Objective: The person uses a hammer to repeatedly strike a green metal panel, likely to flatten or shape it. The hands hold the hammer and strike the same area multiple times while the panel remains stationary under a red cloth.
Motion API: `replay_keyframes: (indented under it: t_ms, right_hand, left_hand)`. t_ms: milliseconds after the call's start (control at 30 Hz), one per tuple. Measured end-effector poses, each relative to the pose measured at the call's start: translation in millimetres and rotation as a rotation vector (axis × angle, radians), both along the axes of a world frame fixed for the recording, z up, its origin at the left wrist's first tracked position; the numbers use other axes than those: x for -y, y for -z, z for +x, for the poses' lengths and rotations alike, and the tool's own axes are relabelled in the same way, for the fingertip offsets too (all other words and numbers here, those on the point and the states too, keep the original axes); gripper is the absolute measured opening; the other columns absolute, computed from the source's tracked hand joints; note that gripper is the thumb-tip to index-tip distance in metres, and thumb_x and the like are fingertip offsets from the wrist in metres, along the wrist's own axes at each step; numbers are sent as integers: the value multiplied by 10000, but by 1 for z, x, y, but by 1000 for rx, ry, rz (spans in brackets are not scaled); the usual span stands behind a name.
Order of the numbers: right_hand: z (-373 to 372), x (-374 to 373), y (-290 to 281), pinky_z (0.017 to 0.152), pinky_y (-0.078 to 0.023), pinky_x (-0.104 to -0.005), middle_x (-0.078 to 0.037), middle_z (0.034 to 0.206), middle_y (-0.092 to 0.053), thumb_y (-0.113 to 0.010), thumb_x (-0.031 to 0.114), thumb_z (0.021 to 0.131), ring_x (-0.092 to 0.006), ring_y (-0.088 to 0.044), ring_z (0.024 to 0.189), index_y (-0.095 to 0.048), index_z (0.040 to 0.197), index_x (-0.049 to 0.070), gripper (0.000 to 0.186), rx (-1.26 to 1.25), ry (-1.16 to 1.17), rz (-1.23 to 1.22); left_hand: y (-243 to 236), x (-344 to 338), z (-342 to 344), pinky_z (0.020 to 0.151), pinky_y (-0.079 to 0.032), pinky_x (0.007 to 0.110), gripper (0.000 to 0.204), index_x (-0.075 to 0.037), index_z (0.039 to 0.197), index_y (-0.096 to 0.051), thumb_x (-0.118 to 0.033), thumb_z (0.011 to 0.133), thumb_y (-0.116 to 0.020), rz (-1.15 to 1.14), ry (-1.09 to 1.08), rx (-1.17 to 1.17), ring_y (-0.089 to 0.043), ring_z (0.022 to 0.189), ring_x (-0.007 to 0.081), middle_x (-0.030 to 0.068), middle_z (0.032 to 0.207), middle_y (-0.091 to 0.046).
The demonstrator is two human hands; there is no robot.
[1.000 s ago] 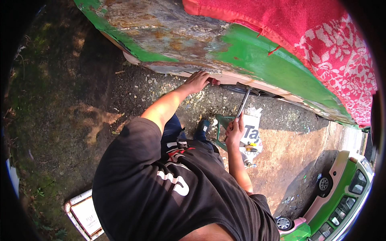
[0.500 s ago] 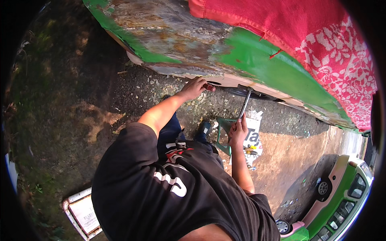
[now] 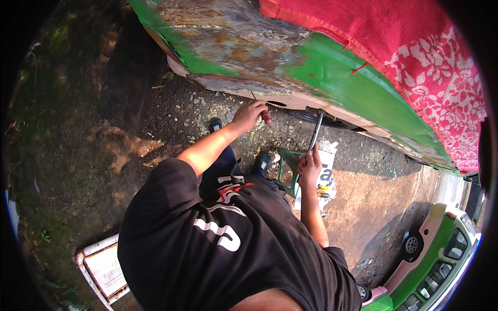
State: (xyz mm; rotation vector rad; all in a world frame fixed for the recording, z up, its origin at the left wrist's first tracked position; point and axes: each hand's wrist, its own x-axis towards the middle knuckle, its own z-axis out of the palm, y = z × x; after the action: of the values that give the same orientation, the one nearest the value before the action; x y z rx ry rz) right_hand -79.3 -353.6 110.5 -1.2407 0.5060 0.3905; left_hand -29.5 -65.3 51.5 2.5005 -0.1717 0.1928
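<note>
My left hand (image 3: 250, 115) is closed around a slim tool whose thin metal shaft (image 3: 253, 95) sticks up toward the lower edge of a vehicle body panel (image 3: 233, 44). Its handle is mostly hidden in my fingers, so the tool's exact kind cannot be made out. The panel is green and pink, with a wide patch of scraped, rusty bare metal. To the right, my right hand (image 3: 309, 168) grips the lower handle of a hammer (image 3: 315, 132). The hammer's head is up near the panel's pink lower edge, in front of a dark tyre (image 3: 332, 120). Whether it touches the panel is unclear.
A red cloth with white flowers (image 3: 436, 78) drapes over the vehicle. Below my right hand are a green stool-like frame (image 3: 287, 171), a white printed sack (image 3: 328, 155) and yellow-handled tools (image 3: 322, 192). A white framed board (image 3: 106, 269) lies lower left; a green-pink van (image 3: 441, 259) stands lower right.
My left hand has tilted and dropped slightly, and the tool's thin shaft now shows above it. My right hand still holds the hammer in nearly the same place. The view has shifted a little.
</note>
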Motion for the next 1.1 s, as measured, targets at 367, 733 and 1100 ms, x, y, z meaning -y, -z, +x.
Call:
replay_keyframes:
  t_ms: [367, 733, 1100]
  right_hand:
    - [3, -10, -13, 383, -245, -196, 63, 638, -360, -458, 121, 1033, -26, -304, 455, -371, 1516, 165, 493, 14, -53, 17]
    - [7, -18, -24, 392, -238, -192, 65, 647, -366, -466, 102, 1021, -26, -304, 469, -380, 1510, 143, 498, 46, -100, -2]
    - [8, -16, -15, 392, -269, -192, 40, 663, -402, -487, 156, 1028, -39, -325, 473, -420, 1492, 215, 472, 83, -137, -23]
  left_hand:
    - [2, -16, -9, 839, -518, 413, 276, -96, 1068, -604, 36, 831, -556, -274, -152, -36, -619, 1040, 332, 62, 1166, -609]
    - [-3, -17, 4, 859, -506, 408, 236, -116, 1064, -596, -32, 845, -574, -213, -196, -119, -608, 1068, 306, 51, 1186, -608]
    - [15, -21, 7, 905, -489, 412, 246, -126, 1068, -593, -29, 844, -567, -214, -201, -45, -588, 1094, 326, 69, 1175, -607]
